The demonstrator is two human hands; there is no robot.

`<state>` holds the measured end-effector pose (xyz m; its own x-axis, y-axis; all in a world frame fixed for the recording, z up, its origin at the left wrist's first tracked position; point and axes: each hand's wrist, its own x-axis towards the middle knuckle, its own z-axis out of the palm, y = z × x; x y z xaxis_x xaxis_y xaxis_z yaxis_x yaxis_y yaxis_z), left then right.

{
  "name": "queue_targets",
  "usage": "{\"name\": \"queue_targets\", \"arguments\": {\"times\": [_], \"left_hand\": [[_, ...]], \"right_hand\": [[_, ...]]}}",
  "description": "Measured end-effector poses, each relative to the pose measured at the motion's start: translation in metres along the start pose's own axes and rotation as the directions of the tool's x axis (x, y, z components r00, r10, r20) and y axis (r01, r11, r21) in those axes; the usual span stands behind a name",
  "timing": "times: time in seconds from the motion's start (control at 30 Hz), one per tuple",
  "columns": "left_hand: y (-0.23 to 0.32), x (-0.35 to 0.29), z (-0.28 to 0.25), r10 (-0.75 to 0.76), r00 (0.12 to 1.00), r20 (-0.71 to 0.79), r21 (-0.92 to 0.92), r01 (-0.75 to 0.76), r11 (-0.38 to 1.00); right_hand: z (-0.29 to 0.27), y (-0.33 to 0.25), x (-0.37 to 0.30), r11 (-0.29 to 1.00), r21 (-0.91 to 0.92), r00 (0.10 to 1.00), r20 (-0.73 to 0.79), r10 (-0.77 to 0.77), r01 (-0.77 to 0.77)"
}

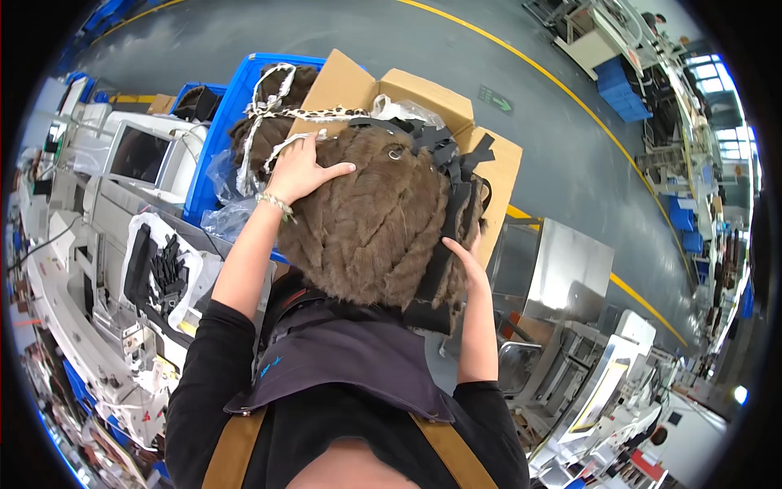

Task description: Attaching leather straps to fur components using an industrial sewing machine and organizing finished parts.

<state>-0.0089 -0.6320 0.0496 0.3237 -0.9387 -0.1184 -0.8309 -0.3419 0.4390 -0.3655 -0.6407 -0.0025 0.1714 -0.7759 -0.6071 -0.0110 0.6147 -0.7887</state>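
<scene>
A large bundle of brown fur pieces (pixel 371 216) with dark straps lies in front of my body, over the near part of a cardboard box (pixel 432 94). My left hand (pixel 303 173) rests on the bundle's upper left side, thumb stretched out and fingers lying along the fur. At the right side, my right hand (pixel 468 261) grips a fur piece edged with a black band (pixel 440 253). Its thumb is on the band, and its other fingers are partly hidden. Black straps (pixel 444 147) and a small metal ring (pixel 395 153) show at the top of the bundle.
A blue crate (pixel 213 167) at the left holds more brown fur, white-edged strips and clear plastic. Sewing machines and a screen (pixel 138 153) stand at left. A metal table (pixel 568 269) is at right. Yellow lines (pixel 521 49) mark the grey floor.
</scene>
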Motion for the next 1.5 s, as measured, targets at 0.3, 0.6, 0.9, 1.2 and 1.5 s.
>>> {"name": "queue_targets", "arguments": {"times": [0.3,0.6,0.9,1.2,1.5], "left_hand": [[0.024,-0.032,0.035,0.042,0.916,0.399,-0.240,0.060,0.969],[0.063,-0.080,0.032,0.075,0.965,0.250,0.012,-0.081,0.997],[0.021,-0.055,0.036,0.013,0.968,0.251,-0.246,0.051,0.968],[-0.038,-0.024,0.028,0.048,0.910,0.413,-0.460,0.163,0.873],[0.006,-0.004,0.051,0.293,0.949,-0.118,-0.743,-0.280,0.608]], "right_hand": [[0.023,0.007,0.022,0.993,-0.067,0.988,0.110,0.109,-0.102],[-0.010,0.045,0.046,0.980,-0.199,0.998,0.056,0.030,-0.018],[-0.001,0.031,0.042,0.983,-0.175,0.999,0.011,-0.054,0.055],[-0.037,0.031,0.049,0.971,-0.221,0.993,-0.050,-0.104,0.090],[-0.053,0.075,0.066,0.884,-0.351,0.911,-0.158,-0.380,0.308]]}}
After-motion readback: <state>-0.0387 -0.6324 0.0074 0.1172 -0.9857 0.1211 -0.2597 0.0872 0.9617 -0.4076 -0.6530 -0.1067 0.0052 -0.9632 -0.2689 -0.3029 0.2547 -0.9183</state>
